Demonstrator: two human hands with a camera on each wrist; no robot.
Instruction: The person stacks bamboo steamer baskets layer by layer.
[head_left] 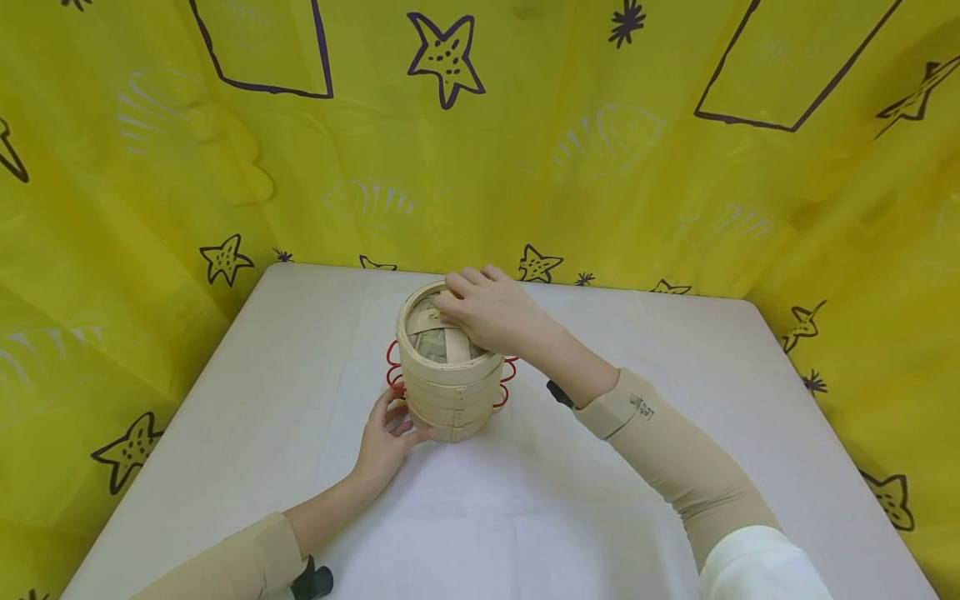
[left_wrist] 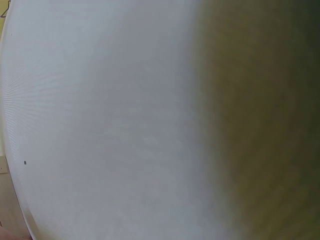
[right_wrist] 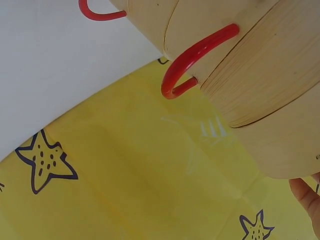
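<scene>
A stacked bamboo steamer (head_left: 453, 404) with red loop handles (head_left: 393, 354) stands upright on the white-covered table, its woven lid (head_left: 427, 343) on top. My left hand (head_left: 384, 442) holds the lowest part from the left, thumb at the front and fingers round the side. From above, my right hand (head_left: 495, 312) grips the lid near its crossed bands; the fingertips are partly hidden. In the right wrist view, the steamer's side (right_wrist: 270, 65) and a red loop (right_wrist: 187, 60) fill the upper right, with fingers (right_wrist: 306, 200) at the lid's edge. The left wrist view misses the steamer.
The white tabletop (head_left: 585, 500) reaches back to a yellow curtain (head_left: 480, 167) with starfish drawings, which also hangs at both sides. A blurred brownish shape (left_wrist: 260, 120) covers the right of the left wrist view, beside white cloth (left_wrist: 100, 120).
</scene>
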